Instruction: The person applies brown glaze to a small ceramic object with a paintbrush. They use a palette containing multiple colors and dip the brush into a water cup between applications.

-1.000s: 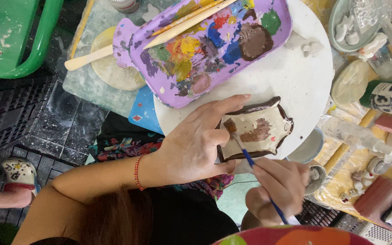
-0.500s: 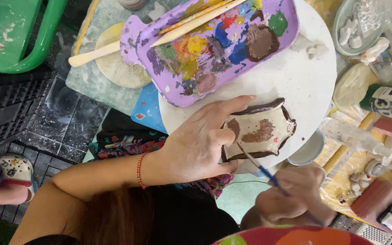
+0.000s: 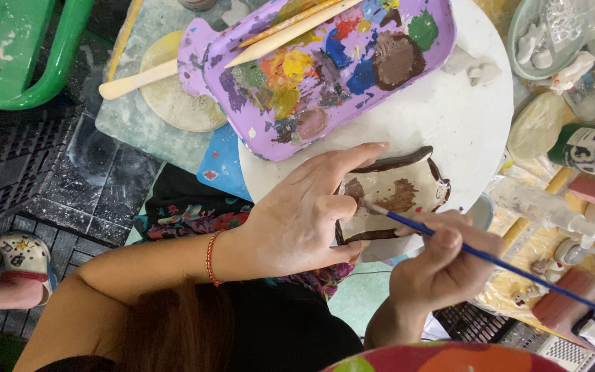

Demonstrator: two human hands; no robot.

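The left hand [image 3: 304, 213] lies over the small cream ceramic piece [image 3: 394, 196] at the near edge of the round white counter [image 3: 463, 124], its fingers [image 3: 352, 157] spread, forefinger stretched along the piece's brown rim and thumb under its near edge. The right hand [image 3: 442, 265] has its fingers pinched together around a blue paintbrush [image 3: 490, 258], whose tip touches the piece's cream face. A purple palette [image 3: 318, 69] lies toward the counter's far edge.
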